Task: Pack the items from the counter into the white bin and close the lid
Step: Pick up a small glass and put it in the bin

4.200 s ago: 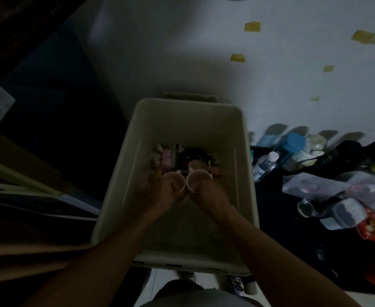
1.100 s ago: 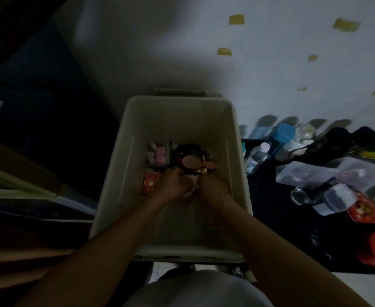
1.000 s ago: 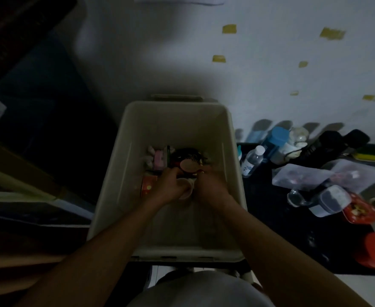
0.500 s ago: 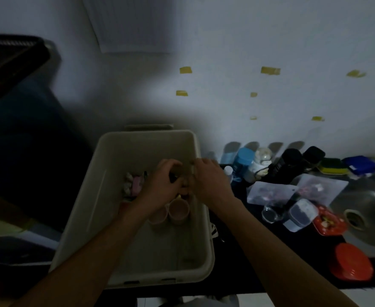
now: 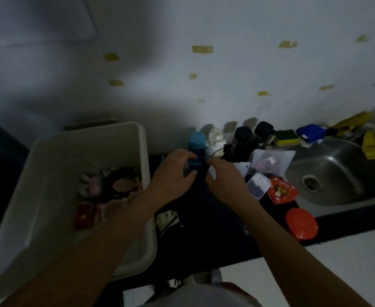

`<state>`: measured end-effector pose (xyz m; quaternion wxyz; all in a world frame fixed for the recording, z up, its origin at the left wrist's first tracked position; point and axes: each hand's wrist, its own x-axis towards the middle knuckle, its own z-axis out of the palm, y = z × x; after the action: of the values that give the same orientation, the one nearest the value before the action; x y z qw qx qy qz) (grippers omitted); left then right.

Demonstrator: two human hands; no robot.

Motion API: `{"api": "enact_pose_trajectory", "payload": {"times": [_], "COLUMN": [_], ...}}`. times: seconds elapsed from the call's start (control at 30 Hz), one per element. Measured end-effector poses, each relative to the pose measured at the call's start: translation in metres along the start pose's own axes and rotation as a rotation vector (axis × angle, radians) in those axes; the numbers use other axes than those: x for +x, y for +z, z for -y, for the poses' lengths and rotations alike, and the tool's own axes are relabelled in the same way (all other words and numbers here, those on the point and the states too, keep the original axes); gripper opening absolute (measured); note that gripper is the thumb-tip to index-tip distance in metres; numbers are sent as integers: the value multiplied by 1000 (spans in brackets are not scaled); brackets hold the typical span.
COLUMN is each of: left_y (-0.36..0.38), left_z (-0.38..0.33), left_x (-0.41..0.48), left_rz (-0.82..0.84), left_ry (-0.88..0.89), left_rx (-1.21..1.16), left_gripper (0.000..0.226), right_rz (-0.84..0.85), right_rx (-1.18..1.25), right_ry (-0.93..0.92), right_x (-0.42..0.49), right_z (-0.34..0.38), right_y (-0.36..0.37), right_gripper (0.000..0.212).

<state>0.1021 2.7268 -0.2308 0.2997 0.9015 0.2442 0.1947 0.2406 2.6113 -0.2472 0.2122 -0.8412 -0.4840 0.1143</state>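
White bin point(image 5: 145, 165): lid off, on my left, against the dark counter point(image 5: 204, 235). Inside are a pink cup point(image 5: 113, 209), a red box point(image 5: 84, 217) and small oddments.
Left hand point(image 5: 173, 173): over the counter just right of the bin, fingers and thumb curled round a small bottle point(image 5: 189, 167), which is blurred.
Right hand point(image 5: 224, 176): just beside the left, fingers loose and apart, holding nothing, at the edge of a clear bag point(image 5: 273, 159).
Behind: blue-capped bottle point(image 5: 197, 140), black bottles point(image 5: 243, 138).
To my right: red tin point(image 5: 281, 191), red lid point(image 5: 301, 223), steel sink point(image 5: 341, 173).
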Motion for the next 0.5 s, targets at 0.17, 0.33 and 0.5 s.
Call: {"api": "enact_pose_trajectory", "payload": {"times": [0.17, 0.33, 0.5], "left_y": [54, 93, 125], "left_z": [-12, -14, -16], "left_x": [-4, -10, -14], "left_rz": [124, 245, 305], "left_ry": [-3, -89, -190], "left_rx": [30, 27, 2], "left_gripper": [37, 39, 40], "right_rz": [48, 152, 216], "right_rx": [36, 27, 55], "right_ry": [109, 103, 102], "right_x": [-21, -31, -33], "right_z": [-64, -110, -141], "right_y": [11, 27, 45], "right_gripper": [29, 9, 25]}}
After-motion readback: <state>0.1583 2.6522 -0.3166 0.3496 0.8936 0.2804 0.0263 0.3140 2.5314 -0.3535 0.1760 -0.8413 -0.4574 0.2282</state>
